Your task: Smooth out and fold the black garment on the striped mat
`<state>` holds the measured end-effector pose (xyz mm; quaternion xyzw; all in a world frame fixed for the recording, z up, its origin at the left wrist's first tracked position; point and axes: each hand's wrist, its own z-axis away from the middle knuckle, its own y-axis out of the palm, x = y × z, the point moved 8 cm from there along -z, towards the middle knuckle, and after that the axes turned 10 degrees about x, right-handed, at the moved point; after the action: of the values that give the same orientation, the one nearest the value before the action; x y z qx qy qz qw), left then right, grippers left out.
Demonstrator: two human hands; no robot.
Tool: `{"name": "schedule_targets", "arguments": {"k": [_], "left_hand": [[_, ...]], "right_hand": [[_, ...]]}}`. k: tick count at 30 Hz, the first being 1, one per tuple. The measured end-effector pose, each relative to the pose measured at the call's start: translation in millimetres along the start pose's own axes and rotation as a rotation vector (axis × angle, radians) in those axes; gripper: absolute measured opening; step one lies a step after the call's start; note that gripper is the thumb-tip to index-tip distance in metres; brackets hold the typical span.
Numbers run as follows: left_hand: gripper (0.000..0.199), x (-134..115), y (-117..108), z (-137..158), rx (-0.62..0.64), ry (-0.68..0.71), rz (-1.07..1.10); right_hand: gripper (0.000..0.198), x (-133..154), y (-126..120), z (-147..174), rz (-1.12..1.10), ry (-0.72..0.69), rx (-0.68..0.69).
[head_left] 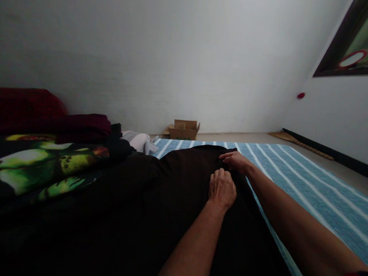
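Two hands rest on a dark cloth spread over a striped mat. Left hand lies curled, knuckles up, pressing the fabric; right hand pinches its far edge. Left of them sits a pile of folded clothes; far off, a box by the wall.

A dark brown, nearly black cloth lies spread flat over the blue-and-white striped mat, slightly rumpled.
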<state>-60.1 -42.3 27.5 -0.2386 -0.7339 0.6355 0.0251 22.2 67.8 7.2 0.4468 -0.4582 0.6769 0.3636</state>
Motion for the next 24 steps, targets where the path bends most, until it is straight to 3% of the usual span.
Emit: {"name": "schedule_targets", "arguments": {"k": [4, 10, 14, 17, 19, 21, 24], "left_hand": [[0.02, 2, -1, -1, -0.002, -0.01, 0.005], [0.02, 5, 0, -2, 0.054, -0.001, -0.014], [0.02, 6, -5, -9, 0.135, 0.015, -0.016], [0.017, -1, -28, -1, 0.172, 0.051, -0.033], [0.015, -14, -48, 22, 0.172, 0.105, -0.049], [0.013, -35, -59, 67, 0.206, 0.22, -0.047], [0.014, -79, -46, 162, 0.216, 0.481, -0.027]], "right_hand": [[0.033, 1, 1, -2, 0.1, 0.022, 0.009], [0.029, 13, -7, 12, 0.277, -0.045, -0.14], [0.025, 29, -14, 50, 0.429, -0.145, -0.219], [0.023, 29, -13, 93, 0.499, -0.191, -0.211], [0.021, 20, -9, 124, 0.518, -0.204, -0.183], [0.018, 8, -3, 155, 0.531, -0.222, -0.171], [0.019, -7, 8, 199, 0.574, -0.286, -0.206]]}}
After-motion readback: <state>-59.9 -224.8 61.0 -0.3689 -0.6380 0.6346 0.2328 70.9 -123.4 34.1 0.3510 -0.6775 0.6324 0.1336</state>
